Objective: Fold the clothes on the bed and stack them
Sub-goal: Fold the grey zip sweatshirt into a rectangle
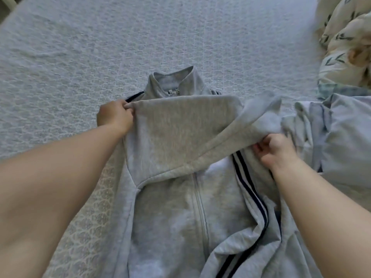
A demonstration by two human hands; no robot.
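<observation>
The grey jacket (180,207) lies zip-up on the bed (80,47), collar away from the person. 1 sleeve (180,133) is folded across the chest. The left hand (114,115) pinches the fold at the shoulder; the right hand (275,151) grips the sleeve near the cuff, close to the 2 dark stripes (247,183) on the other side. The hands are well apart, each clamped on cloth, with the sleeve held taut between them.

The sleeve looks longer than the body is wide, so its cuff could hang over the right edge and leave a lumpy fold. The right side is already bunched and twisted low down; folding over that would trap creases. A pale blue heap (341,137) lies just beside the right hand, and the cuff could snag it. A floral duvet (345,37) sits further off.
</observation>
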